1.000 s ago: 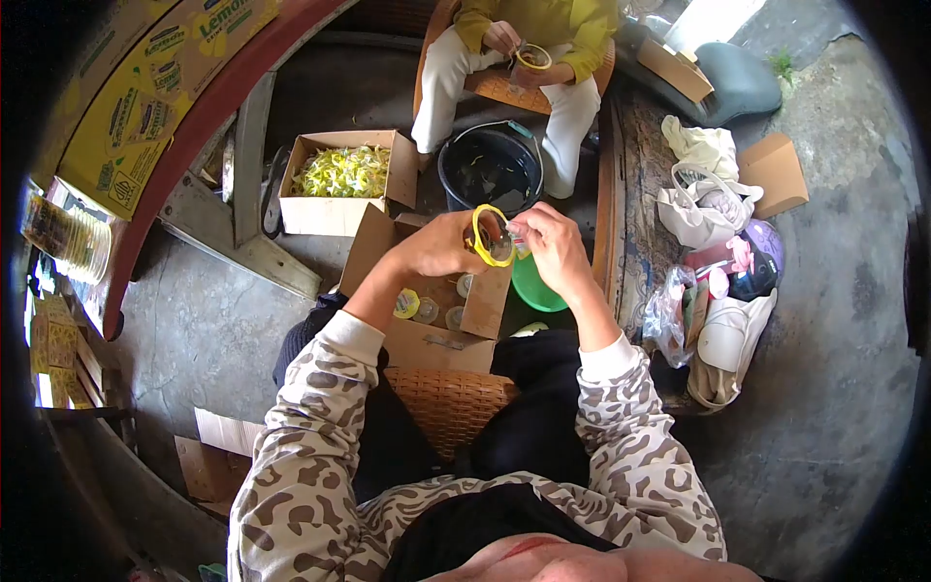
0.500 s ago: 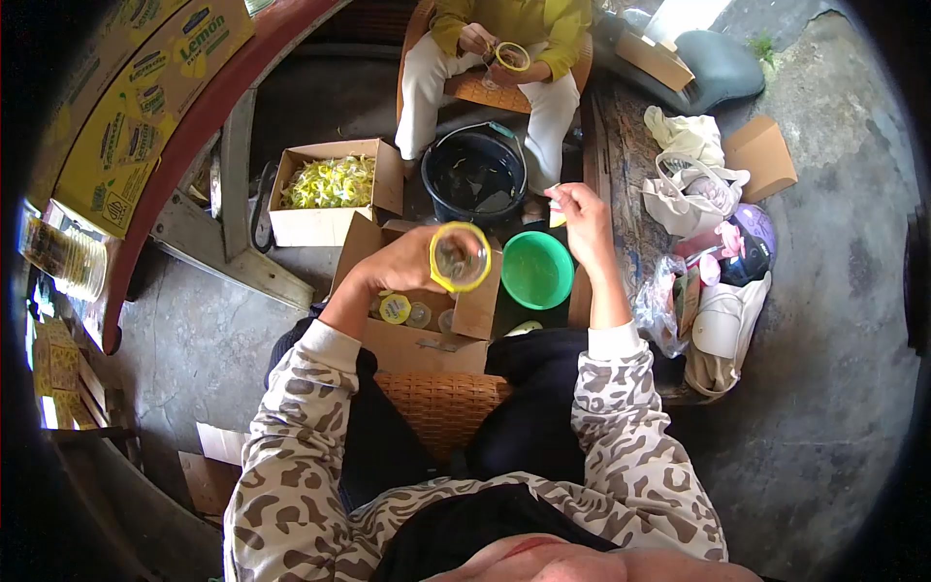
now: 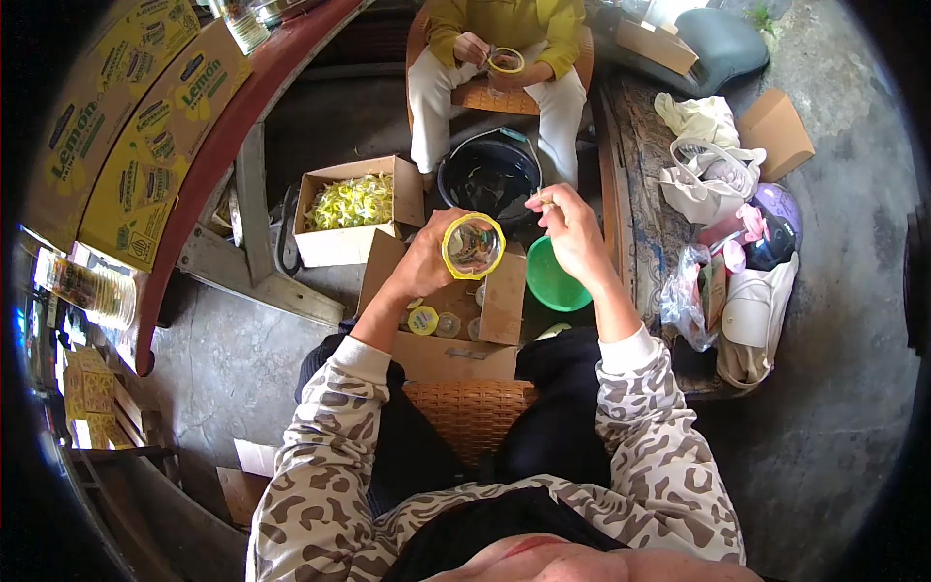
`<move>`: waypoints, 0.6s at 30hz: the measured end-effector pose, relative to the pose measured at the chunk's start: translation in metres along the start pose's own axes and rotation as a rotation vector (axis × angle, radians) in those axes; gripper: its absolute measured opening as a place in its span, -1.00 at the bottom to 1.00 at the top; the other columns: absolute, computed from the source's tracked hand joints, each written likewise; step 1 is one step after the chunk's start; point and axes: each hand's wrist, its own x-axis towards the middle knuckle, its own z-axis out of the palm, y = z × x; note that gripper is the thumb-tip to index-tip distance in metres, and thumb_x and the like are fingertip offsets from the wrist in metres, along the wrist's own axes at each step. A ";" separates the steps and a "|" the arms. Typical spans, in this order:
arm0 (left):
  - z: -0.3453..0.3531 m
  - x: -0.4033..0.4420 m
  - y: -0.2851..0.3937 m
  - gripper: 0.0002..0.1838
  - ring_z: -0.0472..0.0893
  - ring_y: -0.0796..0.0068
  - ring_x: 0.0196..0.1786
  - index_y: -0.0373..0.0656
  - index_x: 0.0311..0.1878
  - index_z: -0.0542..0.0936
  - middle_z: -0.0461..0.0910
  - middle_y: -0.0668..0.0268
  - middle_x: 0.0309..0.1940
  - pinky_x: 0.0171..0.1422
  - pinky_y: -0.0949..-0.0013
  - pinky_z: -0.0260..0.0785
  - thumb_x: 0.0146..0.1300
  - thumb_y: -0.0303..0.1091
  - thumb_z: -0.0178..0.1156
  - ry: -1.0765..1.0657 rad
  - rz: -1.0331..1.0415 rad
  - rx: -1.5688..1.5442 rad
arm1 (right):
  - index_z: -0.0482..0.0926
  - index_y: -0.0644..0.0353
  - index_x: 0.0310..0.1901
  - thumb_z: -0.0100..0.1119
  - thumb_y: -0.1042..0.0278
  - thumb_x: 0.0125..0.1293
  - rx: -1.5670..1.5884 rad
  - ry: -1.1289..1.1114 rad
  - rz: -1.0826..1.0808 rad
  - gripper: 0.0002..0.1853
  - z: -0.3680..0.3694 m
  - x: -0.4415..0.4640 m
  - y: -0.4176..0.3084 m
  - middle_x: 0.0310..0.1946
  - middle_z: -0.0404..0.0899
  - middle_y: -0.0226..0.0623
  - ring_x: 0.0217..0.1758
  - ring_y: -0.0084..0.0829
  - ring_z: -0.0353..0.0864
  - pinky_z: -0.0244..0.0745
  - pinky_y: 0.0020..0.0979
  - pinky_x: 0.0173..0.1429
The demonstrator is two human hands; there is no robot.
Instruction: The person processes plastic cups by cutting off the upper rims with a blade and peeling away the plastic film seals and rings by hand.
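My left hand (image 3: 423,260) is closed around a clear plastic cup (image 3: 474,245) with a yellow rim, its round end facing me. To its right, my right hand (image 3: 569,228) is raised with thumb and fingertips pinched together; whatever they hold is too small to make out. Below the cup stands an open cardboard box (image 3: 454,360) with several clear cups and a yellow-rimmed one (image 3: 423,320) inside. Partly behind my right hand sits a green basin (image 3: 555,279).
A person (image 3: 504,29) sits opposite, holding another yellow-rimmed cup (image 3: 505,62) above a black bucket (image 3: 488,177). A carton of yellow strips (image 3: 351,201) stands left of the bucket. Bags (image 3: 756,315) and a purple helmet (image 3: 779,221) lie on the bench at right. Lemon cartons (image 3: 145,155) stand at left.
The view has shifted, moving the surroundings rightward. My right hand has come nearer the cup, and the pale piece at its fingertips no longer shows clearly. My left hand keeps the cup.
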 end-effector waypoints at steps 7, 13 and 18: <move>0.008 0.003 0.000 -0.46 0.57 0.10 0.13 -0.06 0.10 0.62 0.63 0.22 -0.01 0.47 -0.12 0.17 -0.03 -0.31 0.48 0.025 -0.003 0.471 | 0.63 0.25 -0.12 0.08 0.59 0.31 -0.034 -0.289 -0.127 -0.82 0.024 -0.017 -0.032 -0.20 0.57 -0.15 -0.18 -0.21 0.65 0.53 -0.26 -0.09; 0.025 -0.006 -0.005 -0.45 0.55 0.10 0.15 -0.04 0.12 0.62 0.62 0.26 -0.03 0.51 -0.20 0.09 -0.06 -0.37 0.42 0.020 0.041 0.498 | 0.58 0.30 -0.12 0.15 0.54 0.21 -0.441 -0.429 -0.165 -0.81 0.049 -0.035 -0.022 -0.10 0.61 -0.07 -0.06 -0.01 0.66 0.58 -0.10 0.01; 0.033 -0.012 -0.002 -0.50 0.53 0.09 0.12 -0.10 0.06 0.62 0.59 0.23 -0.05 0.54 -0.18 0.06 -0.05 -0.38 0.39 -0.069 0.104 0.589 | 0.58 0.36 -0.30 0.13 0.47 0.20 -0.529 -0.692 -0.121 -0.87 0.049 -0.034 -0.018 -0.30 0.66 0.06 -0.16 0.06 0.67 0.58 -0.01 -0.07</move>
